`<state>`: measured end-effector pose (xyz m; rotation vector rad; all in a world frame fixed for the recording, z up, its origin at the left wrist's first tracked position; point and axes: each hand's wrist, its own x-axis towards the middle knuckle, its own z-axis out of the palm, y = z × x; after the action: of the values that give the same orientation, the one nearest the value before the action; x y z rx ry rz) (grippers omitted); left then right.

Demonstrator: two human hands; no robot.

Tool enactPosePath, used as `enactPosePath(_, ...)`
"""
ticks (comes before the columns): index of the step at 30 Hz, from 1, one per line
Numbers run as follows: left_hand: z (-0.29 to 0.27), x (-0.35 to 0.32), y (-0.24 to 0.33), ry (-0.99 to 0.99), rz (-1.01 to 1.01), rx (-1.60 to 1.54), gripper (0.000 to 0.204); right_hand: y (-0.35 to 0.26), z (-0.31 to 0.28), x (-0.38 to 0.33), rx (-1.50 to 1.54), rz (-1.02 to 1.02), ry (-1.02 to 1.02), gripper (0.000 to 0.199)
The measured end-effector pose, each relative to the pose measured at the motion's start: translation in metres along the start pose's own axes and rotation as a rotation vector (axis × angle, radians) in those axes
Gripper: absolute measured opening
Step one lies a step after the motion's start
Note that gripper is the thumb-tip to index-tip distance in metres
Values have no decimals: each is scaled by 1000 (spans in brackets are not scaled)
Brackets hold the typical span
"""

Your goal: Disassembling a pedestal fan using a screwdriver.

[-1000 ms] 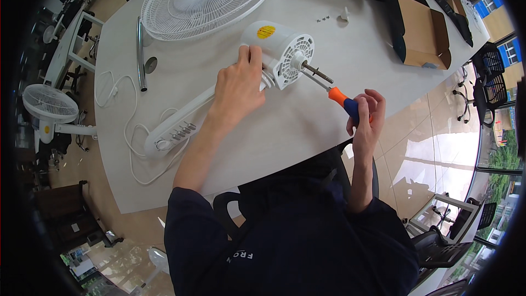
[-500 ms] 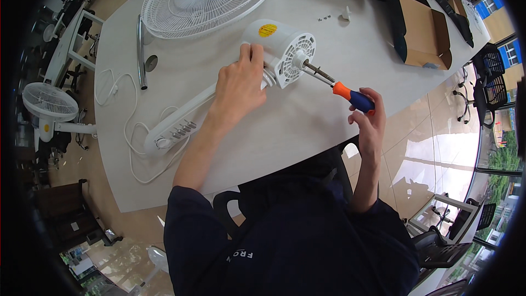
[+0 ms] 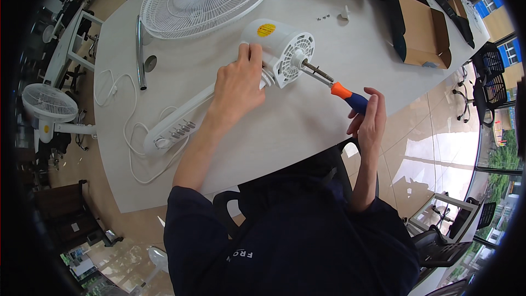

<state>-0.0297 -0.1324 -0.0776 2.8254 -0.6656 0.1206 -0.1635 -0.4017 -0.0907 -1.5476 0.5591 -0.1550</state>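
A white fan motor housing [image 3: 278, 38] lies on its neck across the table, its vented round face turned to the right. My left hand [image 3: 236, 90] is closed round the neck just below the housing. From the middle of the vented face sticks out a metal shaft [image 3: 319, 72]. An orange and blue screwdriver [image 3: 350, 97] lies along that shaft, its blade reaching back toward the hub; the exact contact at the tip is too small to tell. My right hand [image 3: 370, 125] holds the end of its handle with the fingers. The fan's control post [image 3: 175, 126], with a knob and buttons, extends down to the left.
A white round fan grille [image 3: 230, 8] lies behind the housing. Small screws [image 3: 323, 17] and a white plastic piece [image 3: 344, 13] lie farther right. At the right stands an opened cardboard box [image 3: 422, 30]. A metal tube [image 3: 141, 57] and a white cord [image 3: 133, 111] are on the left.
My right hand has shifted its fingers on the screwdriver handle, turning with the palm more inward. The handle has moved slightly left and down. My left hand stays on the neck.
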Motion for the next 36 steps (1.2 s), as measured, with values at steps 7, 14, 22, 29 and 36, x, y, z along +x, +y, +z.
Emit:
enactPosePath(7,2,2,2,9,4,-3,55,29,10,0,-66,-505,11,36)
enactPosePath(14,0,1,-2,9,-1,-13,55,30,9,1,88,-275,-8,29)
enactPosePath(22,2,1,-2,4,-10,-3,56,8,16,-15,153,-127,-2,32)
enactPosePath(29,2,1,-1,20,8,-3,56,27,9,-5,31,-307,-17,29)
enactPosePath(36,1,1,-4,35,41,19,60,36,-5,-4,103,-248,-26,31)
